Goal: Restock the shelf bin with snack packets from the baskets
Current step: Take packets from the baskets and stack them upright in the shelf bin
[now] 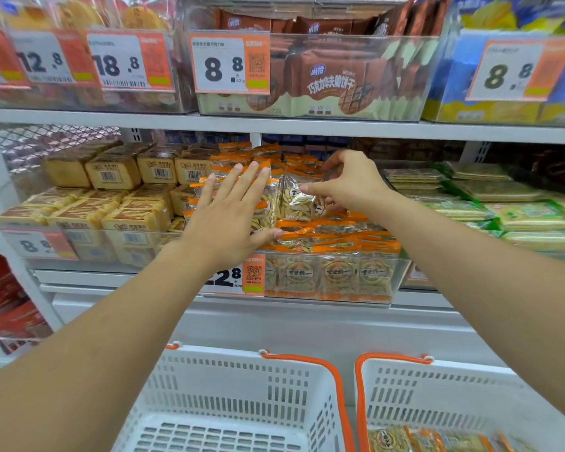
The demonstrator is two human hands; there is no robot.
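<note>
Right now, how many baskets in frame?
2. A left basket, its visible floor bare, and a right basket holding some snack packets. Both are cut off by the bottom edge, below the shelf.

Right basket (470, 386) and its packets (437, 440) cut off below.

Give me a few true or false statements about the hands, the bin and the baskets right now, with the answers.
1. The left hand lies flat with straight fingers on the packets in the bin. True.
2. The right hand is empty. False: it pinches a packet over the bin.
3. The left basket shows no packets. True.
4. The right basket shows no packets. False: packets lie at its bottom.
5. The bin's tag is blue. False: white and orange.
</note>
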